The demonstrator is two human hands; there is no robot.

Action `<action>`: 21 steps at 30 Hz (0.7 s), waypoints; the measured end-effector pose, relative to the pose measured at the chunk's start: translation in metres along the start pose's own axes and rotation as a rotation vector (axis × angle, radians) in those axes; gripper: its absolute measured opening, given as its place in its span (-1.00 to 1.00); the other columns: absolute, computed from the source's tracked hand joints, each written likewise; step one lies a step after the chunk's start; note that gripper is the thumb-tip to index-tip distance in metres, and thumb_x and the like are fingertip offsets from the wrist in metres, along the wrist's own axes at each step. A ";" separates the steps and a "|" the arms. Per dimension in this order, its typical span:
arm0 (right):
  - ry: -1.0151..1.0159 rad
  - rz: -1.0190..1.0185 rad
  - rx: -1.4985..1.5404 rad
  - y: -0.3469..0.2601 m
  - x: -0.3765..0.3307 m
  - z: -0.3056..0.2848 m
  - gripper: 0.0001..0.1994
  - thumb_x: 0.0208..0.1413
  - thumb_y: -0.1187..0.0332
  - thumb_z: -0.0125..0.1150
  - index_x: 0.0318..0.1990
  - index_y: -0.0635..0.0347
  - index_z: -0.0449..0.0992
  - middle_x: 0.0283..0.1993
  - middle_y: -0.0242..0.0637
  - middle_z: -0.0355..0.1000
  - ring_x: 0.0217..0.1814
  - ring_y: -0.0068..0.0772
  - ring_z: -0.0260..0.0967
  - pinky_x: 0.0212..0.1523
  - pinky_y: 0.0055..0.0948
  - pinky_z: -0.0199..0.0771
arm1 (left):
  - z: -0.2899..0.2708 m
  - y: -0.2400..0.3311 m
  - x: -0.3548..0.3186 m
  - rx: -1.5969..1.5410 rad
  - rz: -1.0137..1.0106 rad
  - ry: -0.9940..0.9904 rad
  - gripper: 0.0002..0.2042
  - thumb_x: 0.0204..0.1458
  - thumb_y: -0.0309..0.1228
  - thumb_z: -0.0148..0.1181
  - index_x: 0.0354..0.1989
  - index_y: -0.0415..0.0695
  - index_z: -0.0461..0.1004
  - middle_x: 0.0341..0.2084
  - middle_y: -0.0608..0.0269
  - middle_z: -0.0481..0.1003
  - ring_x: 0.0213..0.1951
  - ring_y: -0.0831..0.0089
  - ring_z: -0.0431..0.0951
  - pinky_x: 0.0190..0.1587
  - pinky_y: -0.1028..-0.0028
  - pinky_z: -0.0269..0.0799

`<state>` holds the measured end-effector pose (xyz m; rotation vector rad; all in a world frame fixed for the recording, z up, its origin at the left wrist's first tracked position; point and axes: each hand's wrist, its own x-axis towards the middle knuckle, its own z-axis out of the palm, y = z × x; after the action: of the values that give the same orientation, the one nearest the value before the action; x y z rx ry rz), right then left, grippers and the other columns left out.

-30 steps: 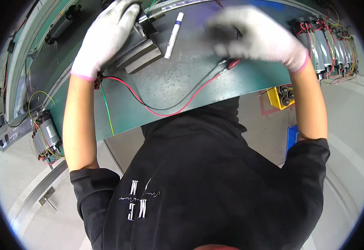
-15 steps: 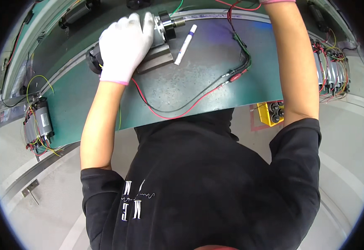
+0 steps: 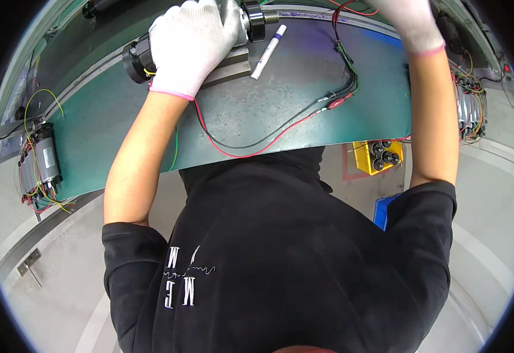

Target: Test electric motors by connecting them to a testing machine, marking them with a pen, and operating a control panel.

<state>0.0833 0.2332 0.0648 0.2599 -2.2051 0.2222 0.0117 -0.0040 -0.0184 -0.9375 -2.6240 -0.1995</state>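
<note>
My left hand (image 3: 189, 44), in a white glove, lies closed over a black and silver cylindrical motor (image 3: 136, 59) that rests on a grey metal block (image 3: 230, 66) on the green bench top (image 3: 304, 76). A white marker pen (image 3: 269, 50) lies just right of the block. Red and black wires (image 3: 251, 154) loop from the motor across the bench to a connector bundle (image 3: 342, 97). My right hand (image 3: 407, 23), also gloved, reaches to the far edge of the bench at the top right. Its fingers are cut off by the picture's rim.
Another motor with coloured wires (image 3: 42, 165) sits at the bench's left end, and several more (image 3: 469, 109) stand at the right end. Below the bench edge are a yellow box with black parts (image 3: 377, 154) and a blue crate (image 3: 384, 212). Grey floor lies below.
My right hand has left the wires at the middle of the bench and moved up to the far right edge. My left hand has stayed on the motor.
</note>
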 end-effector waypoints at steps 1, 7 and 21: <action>-0.075 -0.030 0.046 -0.005 -0.012 0.001 -0.76 0.14 0.43 0.29 -0.08 0.32 0.70 -0.23 0.10 0.65 -0.24 0.02 0.66 -0.14 -0.24 0.66 | -0.002 0.000 0.000 -0.011 0.017 0.044 -0.60 0.29 -0.08 0.15 -0.41 -0.16 0.63 -0.45 -0.03 0.64 -0.32 0.05 0.69 -0.15 0.09 0.61; -0.592 -0.023 0.152 -0.032 -0.082 0.041 -0.71 0.07 0.46 0.33 -0.02 0.26 0.62 0.05 -0.02 0.58 -0.10 0.10 0.56 0.06 -0.14 0.63 | 0.007 -0.006 0.002 -0.008 0.016 -0.010 -0.58 0.33 -0.09 0.10 -0.44 -0.14 0.63 -0.50 -0.01 0.62 -0.35 0.05 0.69 -0.18 0.10 0.61; -0.653 0.108 0.049 -0.067 -0.104 0.053 -0.83 0.02 0.41 0.32 -0.33 0.38 0.57 0.36 0.27 0.38 -0.03 0.11 0.60 0.05 -0.08 0.66 | 0.031 -0.013 0.008 0.014 0.052 0.126 -0.52 0.32 0.03 0.09 -0.45 -0.11 0.63 -0.52 0.03 0.65 -0.41 0.06 0.72 -0.25 0.10 0.63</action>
<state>0.1229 0.1666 -0.0456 0.2661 -2.8680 0.2790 -0.0104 -0.0015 -0.0450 -0.9554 -2.4796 -0.2193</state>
